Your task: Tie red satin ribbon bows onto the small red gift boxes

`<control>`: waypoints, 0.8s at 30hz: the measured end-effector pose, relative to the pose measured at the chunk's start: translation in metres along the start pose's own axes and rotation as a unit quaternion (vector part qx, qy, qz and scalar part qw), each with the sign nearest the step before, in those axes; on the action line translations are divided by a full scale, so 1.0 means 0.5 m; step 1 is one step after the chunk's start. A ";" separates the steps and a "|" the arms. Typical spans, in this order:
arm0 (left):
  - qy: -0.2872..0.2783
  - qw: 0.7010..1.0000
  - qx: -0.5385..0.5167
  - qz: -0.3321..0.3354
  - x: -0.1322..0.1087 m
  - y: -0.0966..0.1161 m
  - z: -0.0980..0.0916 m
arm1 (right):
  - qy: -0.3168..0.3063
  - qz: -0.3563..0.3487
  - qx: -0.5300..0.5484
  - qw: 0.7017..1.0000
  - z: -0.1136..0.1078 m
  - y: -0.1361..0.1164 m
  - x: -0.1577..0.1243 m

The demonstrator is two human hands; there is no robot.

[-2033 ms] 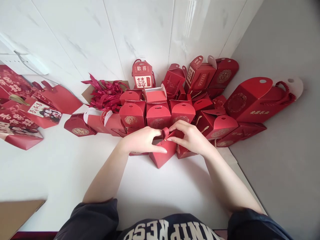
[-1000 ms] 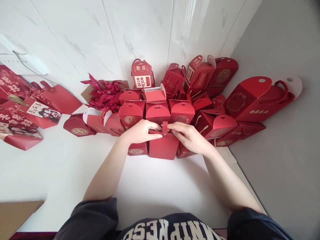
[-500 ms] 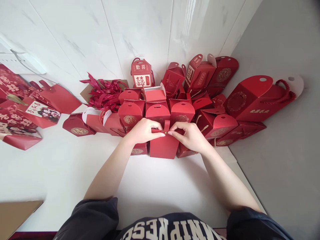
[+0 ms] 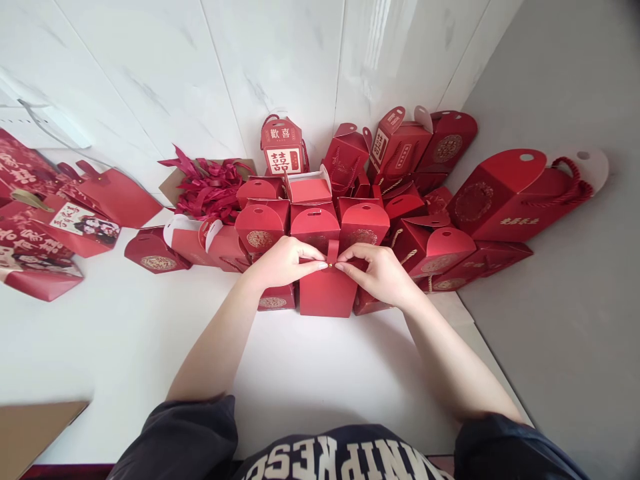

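Observation:
A plain red gift box [image 4: 327, 293] stands upright in front of me, with a red strap [image 4: 333, 250] rising at its top and a small gold stud at the strap's base. My left hand [image 4: 285, 263] pinches the top edge of this box from the left, thumb and forefinger beside the stud. From the right, my right hand [image 4: 377, 270] pinches the same edge, its fingertips close to the left ones. Both hands are closed on the box. Their fingers partly cover its top edge.
Several red gift boxes [image 4: 263, 223] crowd behind and beside it. A carton of dark red ribbons [image 4: 210, 190] stands back left. Red gift bags [image 4: 123, 197] are at far left, a large red box [image 4: 500, 200] at right. Cardboard [image 4: 40, 427] lies front left on the white table [image 4: 150, 333].
My fingertips have shifted very slightly at the box's top edge around the gold stud. Otherwise the hands and boxes stay in place.

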State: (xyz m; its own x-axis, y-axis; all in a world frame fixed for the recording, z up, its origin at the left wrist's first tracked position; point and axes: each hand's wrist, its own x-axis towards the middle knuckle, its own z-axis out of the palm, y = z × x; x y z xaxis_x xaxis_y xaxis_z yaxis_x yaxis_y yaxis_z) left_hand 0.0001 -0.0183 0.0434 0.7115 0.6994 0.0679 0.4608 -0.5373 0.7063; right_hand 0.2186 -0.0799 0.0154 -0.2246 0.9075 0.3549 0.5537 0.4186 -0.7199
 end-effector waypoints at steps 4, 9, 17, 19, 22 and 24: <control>0.002 1.000 -0.026 0.000 0.002 -0.002 0.003 | 0.001 -0.027 -0.004 1.000 0.003 0.001 0.002; 0.016 0.999 -0.049 0.015 0.004 -0.002 0.009 | 0.000 -0.047 0.000 0.999 0.006 0.000 0.002; 0.026 0.998 -0.035 0.039 0.006 -0.002 0.009 | -0.003 -0.036 0.003 0.999 0.010 -0.001 0.001; 0.023 0.998 -0.039 0.036 0.004 0.002 0.008 | 0.004 -0.041 0.006 0.999 0.014 0.000 0.002; 0.009 0.998 -0.047 0.033 0.001 0.011 0.011 | 0.031 -0.046 0.015 0.998 0.022 0.000 0.003; 0.011 0.999 -0.043 0.025 0.000 0.014 0.015 | 0.047 -0.049 0.021 0.998 0.027 -0.002 0.003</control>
State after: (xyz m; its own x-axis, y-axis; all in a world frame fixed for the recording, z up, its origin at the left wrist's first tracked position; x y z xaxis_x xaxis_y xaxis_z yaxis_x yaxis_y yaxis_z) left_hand 0.0074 -0.0255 0.0433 0.7195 0.6841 0.1195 0.3778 -0.5299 0.7592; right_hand 0.2070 -0.0785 0.0086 -0.1989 0.8563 0.4766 0.4976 0.5072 -0.7036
